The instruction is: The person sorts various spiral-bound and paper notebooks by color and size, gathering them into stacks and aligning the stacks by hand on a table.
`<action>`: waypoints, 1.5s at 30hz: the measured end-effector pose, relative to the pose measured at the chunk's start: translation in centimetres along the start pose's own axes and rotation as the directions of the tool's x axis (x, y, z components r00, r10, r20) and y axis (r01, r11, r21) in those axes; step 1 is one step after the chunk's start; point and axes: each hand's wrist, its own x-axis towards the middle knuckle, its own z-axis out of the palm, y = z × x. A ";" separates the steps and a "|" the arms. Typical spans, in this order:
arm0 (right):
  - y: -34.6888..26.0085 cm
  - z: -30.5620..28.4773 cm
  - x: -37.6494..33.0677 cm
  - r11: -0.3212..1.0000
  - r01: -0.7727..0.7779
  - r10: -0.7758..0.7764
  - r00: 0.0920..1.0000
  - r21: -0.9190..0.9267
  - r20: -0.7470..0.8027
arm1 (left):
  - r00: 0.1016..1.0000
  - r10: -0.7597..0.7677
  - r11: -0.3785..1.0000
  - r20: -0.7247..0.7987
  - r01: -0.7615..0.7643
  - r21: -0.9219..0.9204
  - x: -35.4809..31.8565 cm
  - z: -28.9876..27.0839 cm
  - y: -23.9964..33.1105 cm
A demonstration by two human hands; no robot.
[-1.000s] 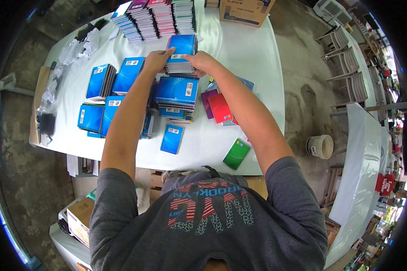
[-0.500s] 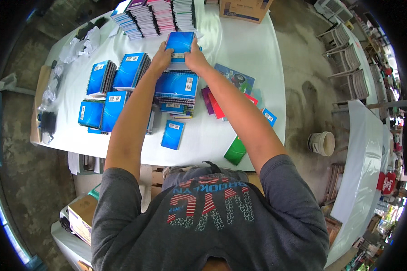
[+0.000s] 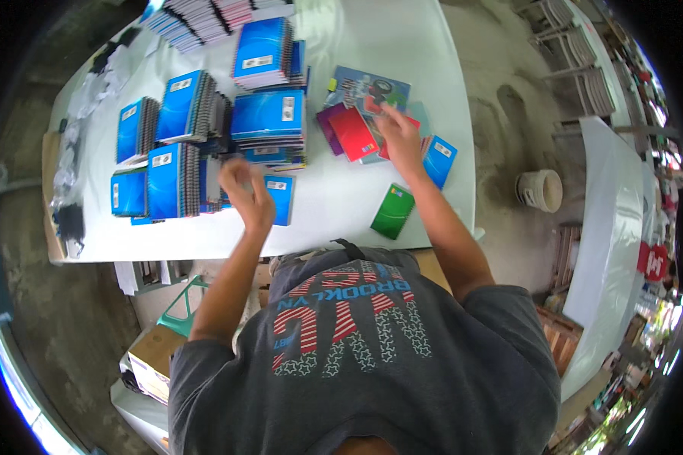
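My left hand [image 3: 248, 199] hovers, fingers loosely curled and apart with nothing in them, beside a small blue spiral notebook [image 3: 281, 203] lying on the table. Farther right my right hand [image 3: 399, 138] is open, slightly blurred, its fingers stretched over a loose spread of notebooks. A red notebook [image 3: 352, 134], a purple notebook [image 3: 327, 125] and a large dark-blue patterned notebook [image 3: 387, 82] lie there. To their right is a blue notebook [image 3: 439, 161]; nearer me is a green notebook [image 3: 393, 211]. Whether my right fingers touch a notebook I cannot tell.
Several stacks of blue spiral notebooks [image 3: 268, 114] stand left of the middle on the white table [image 3: 341, 227]. At the far left are more stacked notebooks [image 3: 190, 21] and crumpled clear plastic [image 3: 115, 77]. A white bucket [image 3: 537, 191] stands on the floor at right.
Both hands have let go of the blue notebooks on the far stack. My left hand came back toward me; my right hand moved right over the loose notebooks. The view has shifted.
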 end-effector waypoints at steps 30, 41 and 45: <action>18.9 -10.7 -5.0 0.897 -0.371 0.094 0.693 -0.241 -0.715 | 0.602 -0.396 0.887 0.694 0.446 0.121 -11.8 8.7 -6.7; 16.2 -12.3 -1.1 0.819 -0.547 0.549 0.835 0.172 0.041 | 0.514 -0.392 0.915 0.763 0.132 0.381 -13.9 6.5 -6.2; 16.6 -13.4 -1.2 0.707 -0.689 0.699 0.715 0.158 -0.011 | 0.506 -0.355 0.929 0.786 0.097 0.357 -13.3 7.4 -5.3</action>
